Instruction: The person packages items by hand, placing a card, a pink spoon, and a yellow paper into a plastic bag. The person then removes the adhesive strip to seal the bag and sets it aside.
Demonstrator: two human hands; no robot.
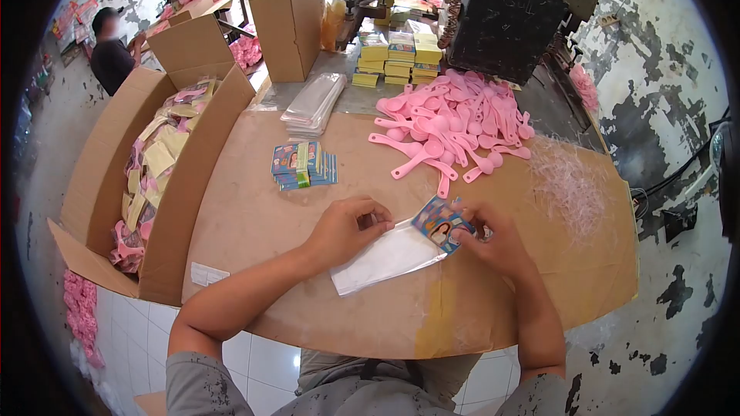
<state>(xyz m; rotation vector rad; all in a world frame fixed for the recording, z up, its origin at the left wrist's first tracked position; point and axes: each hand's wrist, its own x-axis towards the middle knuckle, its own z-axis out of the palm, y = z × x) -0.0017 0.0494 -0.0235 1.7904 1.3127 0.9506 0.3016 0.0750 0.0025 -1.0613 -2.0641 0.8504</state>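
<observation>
Near the middle of the cardboard-covered table, my left hand [353, 225] pinches the upper edge of a clear plastic bag [385, 260] that lies flat. My right hand [493, 237] grips a blue printed card [442, 225] with a picture on it, at the bag's upper right end. The card overlaps the bag's opening; whether part of it is inside, I cannot tell. Beyond my left hand sits a banded bundle of similar cards [303, 166]. A heap of pink spoons [455, 123] lies beyond my right hand.
An open carton [177, 223] of packed bags stands at the left. Clear bags [314, 104] are stacked behind the card bundle. Card stacks [401, 54], a closed box [287, 27] and a black machine [505, 19] are at the back. Plastic strands [566, 185] lie right. A person [112, 54] is far left.
</observation>
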